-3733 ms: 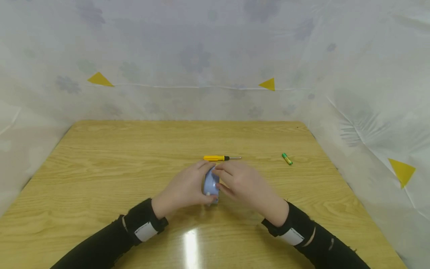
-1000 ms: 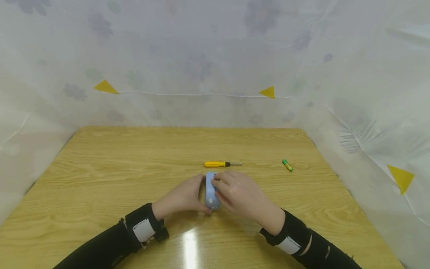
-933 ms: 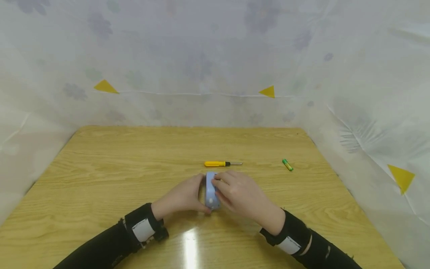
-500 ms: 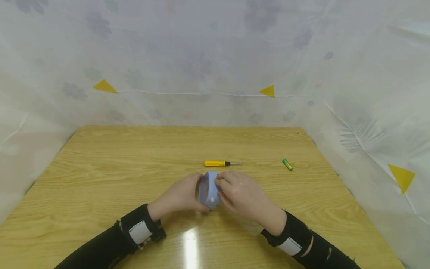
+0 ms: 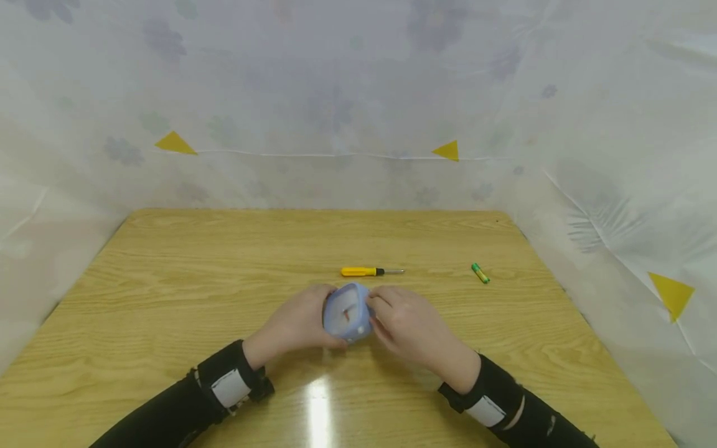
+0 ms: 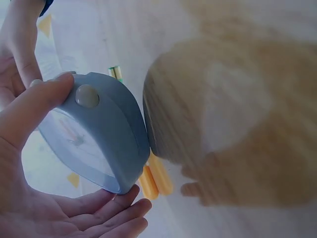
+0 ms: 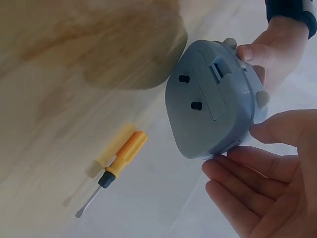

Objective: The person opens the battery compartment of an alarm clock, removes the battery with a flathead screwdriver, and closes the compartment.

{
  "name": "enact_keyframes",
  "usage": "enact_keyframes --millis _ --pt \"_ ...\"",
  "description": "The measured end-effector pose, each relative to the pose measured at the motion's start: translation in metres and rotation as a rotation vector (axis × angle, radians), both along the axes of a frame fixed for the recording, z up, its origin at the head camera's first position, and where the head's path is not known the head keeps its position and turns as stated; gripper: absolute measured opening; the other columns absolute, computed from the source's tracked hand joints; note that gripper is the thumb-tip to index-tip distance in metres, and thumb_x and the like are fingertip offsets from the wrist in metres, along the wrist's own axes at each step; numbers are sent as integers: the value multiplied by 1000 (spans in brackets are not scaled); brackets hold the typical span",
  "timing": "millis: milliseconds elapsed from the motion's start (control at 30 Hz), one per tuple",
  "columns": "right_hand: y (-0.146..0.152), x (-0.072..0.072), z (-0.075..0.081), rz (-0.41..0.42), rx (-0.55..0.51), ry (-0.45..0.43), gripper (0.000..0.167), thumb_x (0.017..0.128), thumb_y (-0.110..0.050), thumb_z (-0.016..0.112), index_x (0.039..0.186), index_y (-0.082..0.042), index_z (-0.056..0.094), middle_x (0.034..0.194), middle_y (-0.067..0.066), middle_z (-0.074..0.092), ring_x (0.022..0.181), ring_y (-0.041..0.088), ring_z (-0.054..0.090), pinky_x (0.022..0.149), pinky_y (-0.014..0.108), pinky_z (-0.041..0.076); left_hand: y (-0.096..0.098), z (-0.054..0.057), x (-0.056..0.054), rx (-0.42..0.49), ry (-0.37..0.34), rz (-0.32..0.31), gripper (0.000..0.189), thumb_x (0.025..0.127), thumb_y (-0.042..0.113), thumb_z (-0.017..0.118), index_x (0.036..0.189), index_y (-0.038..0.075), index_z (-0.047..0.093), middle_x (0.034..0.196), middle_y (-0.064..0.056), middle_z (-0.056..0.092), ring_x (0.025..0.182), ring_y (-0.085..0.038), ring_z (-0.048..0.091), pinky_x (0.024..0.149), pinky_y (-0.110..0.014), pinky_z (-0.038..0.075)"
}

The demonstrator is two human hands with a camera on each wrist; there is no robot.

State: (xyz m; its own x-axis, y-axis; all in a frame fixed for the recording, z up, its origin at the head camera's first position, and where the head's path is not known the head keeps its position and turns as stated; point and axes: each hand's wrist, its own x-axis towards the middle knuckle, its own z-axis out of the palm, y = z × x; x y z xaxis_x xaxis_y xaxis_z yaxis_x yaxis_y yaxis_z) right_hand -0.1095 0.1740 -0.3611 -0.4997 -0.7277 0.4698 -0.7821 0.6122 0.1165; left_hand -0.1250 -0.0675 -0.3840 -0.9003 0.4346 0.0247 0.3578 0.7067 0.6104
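A light blue alarm clock [image 5: 342, 311] stands tilted on the table between the two hands, its pale dial and reddish hand facing the head camera. My left hand [image 5: 294, 320] grips it from the left, thumb on the side near me and fingers on the far side. My right hand [image 5: 411, 323] pinches its right edge between thumb and fingertips. In the right wrist view the clock's back [image 7: 208, 99] shows two black knobs and a battery cover. Rounded pale knobs [image 6: 87, 95] stick out of its side in the left wrist view.
A yellow-handled screwdriver [image 5: 364, 272] lies just beyond the clock, its shaft pointing right. Farther right is a green battery [image 5: 480, 273]. White patterned sheeting [image 5: 325, 81] hangs behind and beside the wooden table [image 5: 196, 261].
The clock has turned from nearly edge-on so that its dial comes into the head view. Both hands stay on it, and the left has shifted slightly left. Screwdriver and battery lie still.
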Motion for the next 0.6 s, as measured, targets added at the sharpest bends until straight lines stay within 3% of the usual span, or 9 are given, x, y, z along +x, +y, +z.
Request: enact_keyframes --millis 300,600 --pt "1 0 -9 -45 78 -96 12 89 -18 82 93 -9 73 94 4 74 81 16 70 72 28 64 0 0 1 -57 24 60 103 59 40 103 141 -3 59 133 -16 68 107 -23 67 95 -44 62" --pt "4 -4 -15 -86 174 -160 17 91 -21 82 96 -6 73 94 5 74 80 17 71 70 29 63 1 0 -1 -95 45 65 99 60 47 101 137 -3 62 129 -17 68 109 -26 68 97 -45 62"
